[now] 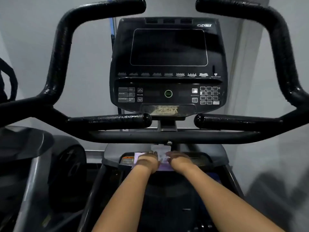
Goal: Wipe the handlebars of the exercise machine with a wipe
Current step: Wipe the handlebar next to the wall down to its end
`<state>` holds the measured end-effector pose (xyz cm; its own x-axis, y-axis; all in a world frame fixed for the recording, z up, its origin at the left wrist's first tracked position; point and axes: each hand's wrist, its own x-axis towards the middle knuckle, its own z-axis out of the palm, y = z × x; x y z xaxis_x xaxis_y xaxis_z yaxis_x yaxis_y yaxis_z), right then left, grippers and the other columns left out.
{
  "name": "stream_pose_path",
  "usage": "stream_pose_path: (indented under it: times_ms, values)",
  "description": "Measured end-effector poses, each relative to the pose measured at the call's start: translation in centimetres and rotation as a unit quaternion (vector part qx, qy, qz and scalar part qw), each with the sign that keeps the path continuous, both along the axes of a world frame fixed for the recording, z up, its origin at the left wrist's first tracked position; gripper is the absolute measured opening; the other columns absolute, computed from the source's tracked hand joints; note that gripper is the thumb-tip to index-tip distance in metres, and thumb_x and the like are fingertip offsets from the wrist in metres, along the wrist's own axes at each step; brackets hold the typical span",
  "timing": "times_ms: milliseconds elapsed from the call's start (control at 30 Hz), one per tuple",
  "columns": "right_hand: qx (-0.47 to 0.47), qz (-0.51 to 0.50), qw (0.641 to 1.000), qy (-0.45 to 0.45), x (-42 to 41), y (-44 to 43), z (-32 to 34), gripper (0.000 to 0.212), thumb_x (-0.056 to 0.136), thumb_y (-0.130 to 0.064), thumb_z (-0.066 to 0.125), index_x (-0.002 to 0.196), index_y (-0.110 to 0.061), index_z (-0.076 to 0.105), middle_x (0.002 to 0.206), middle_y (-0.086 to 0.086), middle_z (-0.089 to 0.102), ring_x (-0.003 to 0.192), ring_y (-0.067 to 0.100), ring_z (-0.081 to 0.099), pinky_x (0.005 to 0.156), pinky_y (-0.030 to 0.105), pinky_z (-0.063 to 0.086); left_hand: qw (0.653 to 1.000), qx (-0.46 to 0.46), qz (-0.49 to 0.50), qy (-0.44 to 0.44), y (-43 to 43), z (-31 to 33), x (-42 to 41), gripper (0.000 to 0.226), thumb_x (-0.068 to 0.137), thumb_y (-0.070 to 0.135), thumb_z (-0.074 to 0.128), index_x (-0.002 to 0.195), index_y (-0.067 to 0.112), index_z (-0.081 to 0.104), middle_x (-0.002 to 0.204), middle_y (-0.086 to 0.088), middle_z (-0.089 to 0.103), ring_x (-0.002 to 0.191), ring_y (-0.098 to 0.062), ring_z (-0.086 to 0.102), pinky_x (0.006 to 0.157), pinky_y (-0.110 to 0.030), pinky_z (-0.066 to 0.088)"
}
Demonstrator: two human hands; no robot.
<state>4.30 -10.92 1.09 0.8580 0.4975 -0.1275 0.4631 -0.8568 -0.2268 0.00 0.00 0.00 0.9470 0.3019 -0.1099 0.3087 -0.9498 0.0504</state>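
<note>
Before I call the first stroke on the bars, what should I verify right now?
1. The wipe fully out of the purple pack: cannot tell; a white sheet shows between the hands, blurred.
2. The left hand and right hand at the pack: ok.
3. Firm grip on the wipe: cannot tell; fingers blurred.
4. The handlebars unobstructed: ok; nothing hangs on them.
5. Contact with the handlebars: not ok; both hands are below them.
</note>
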Motion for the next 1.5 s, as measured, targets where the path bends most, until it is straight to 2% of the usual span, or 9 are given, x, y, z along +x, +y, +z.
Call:
stream_pose_path:
  times_ms: [433,533,800,900,1000,1167,1267,1367,1500]
  values:
    - [0.098,-0.066,0.991,-0.056,2.0,2.9,-3.2,0.037,0.096,-0.030,0.041,0.125,-0.009,0.050,0.126,0.009,0.053,0.120,0.024,0.044,0.094,0.032,0.039,0.996,0.063,-0.060,0.033,-0.5,-0.9,1.2,0.039,0.099,0.012,0.043,0.137,0.005,0.042,0.142,-0.009,0.044,0.129,-0.022,0.044,0.105,-0.029,0.034]
    - [0.204,-0.117,0.970,-0.059,1.8,1.4,-2.8,0.029,0.098,-0.024,0.037,0.114,-0.009,0.056,0.120,0.011,0.055,0.111,0.025,0.053,0.088,0.032,0.042,0.996,0.055,-0.060,0.034,0.0,-1.8,0.5,0.037,0.098,0.014,0.043,0.134,0.006,0.046,0.140,-0.010,0.045,0.129,-0.023,0.044,0.108,-0.031,0.034]
    - [0.484,-0.193,0.845,0.119,0.6,-4.0,-1.9,0.019,0.091,-0.006,0.048,0.077,-0.019,0.053,0.086,0.015,0.065,0.071,0.024,0.058,0.060,0.036,0.048,0.973,-0.199,-0.065,-0.102,-3.0,1.6,-1.2,0.055,0.094,0.047,0.044,0.141,0.018,0.036,0.144,-0.004,0.039,0.132,-0.022,0.037,0.107,-0.031,0.029]
    - [0.460,-0.156,0.872,0.063,-1.4,-6.2,-2.0,0.010,0.088,-0.006,0.052,0.095,-0.009,0.058,0.079,0.008,0.060,0.071,0.022,0.060,0.061,0.033,0.052,0.946,-0.260,-0.088,-0.171,-5.2,2.3,-2.2,0.048,0.090,0.050,0.051,0.127,0.021,0.051,0.128,-0.001,0.055,0.114,-0.017,0.053,0.094,-0.023,0.039]
    - [0.466,-0.123,0.876,0.004,-3.5,-8.5,-1.3,0.005,0.086,-0.009,0.055,0.089,-0.011,0.058,0.076,0.002,0.057,0.068,0.017,0.056,0.059,0.030,0.048,0.932,-0.285,-0.072,-0.213,-6.9,2.3,-3.0,0.029,0.088,0.039,0.057,0.108,0.019,0.060,0.105,-0.003,0.066,0.093,-0.019,0.061,0.081,-0.028,0.050]
    - [0.492,-0.102,0.864,0.010,-6.8,-12.2,0.4,0.024,0.087,-0.003,0.050,0.102,-0.016,0.063,0.093,0.002,0.064,0.087,0.017,0.061,0.075,0.029,0.051,0.912,-0.317,-0.076,-0.251,-10.0,3.9,-5.5,0.009,0.086,0.016,0.057,0.089,0.013,0.065,0.083,-0.009,0.066,0.079,-0.021,0.061,0.073,-0.031,0.050]
    - [0.514,-0.080,0.853,0.030,-9.0,-14.3,2.2,0.016,0.090,-0.007,0.051,0.095,-0.013,0.065,0.076,-0.002,0.062,0.068,0.012,0.056,0.057,0.023,0.045,0.879,-0.373,-0.081,-0.287,-11.9,5.6,-6.9,0.018,0.087,0.009,0.057,0.071,0.018,0.055,0.066,0.001,0.057,0.065,-0.015,0.054,0.059,-0.024,0.045]
    - [0.553,-0.067,0.829,0.054,-11.0,-16.5,4.4,0.012,0.089,-0.008,0.056,0.078,-0.012,0.059,0.066,0.001,0.055,0.061,0.014,0.050,0.055,0.022,0.040,0.842,-0.431,-0.094,-0.311,-14.3,7.8,-8.8,0.016,0.089,0.008,0.054,0.075,0.015,0.055,0.065,0.004,0.053,0.059,-0.007,0.049,0.048,-0.012,0.040]
    - [0.539,-0.076,0.839,0.006,-13.1,-18.6,7.7,0.018,0.086,-0.009,0.057,0.070,-0.013,0.052,0.063,0.001,0.050,0.058,0.012,0.046,0.050,0.021,0.037,0.802,-0.500,-0.149,-0.291,-17.3,10.8,-11.4,0.016,0.090,0.023,0.060,0.092,0.008,0.062,0.070,0.005,0.058,0.066,-0.006,0.053,0.056,-0.014,0.041]
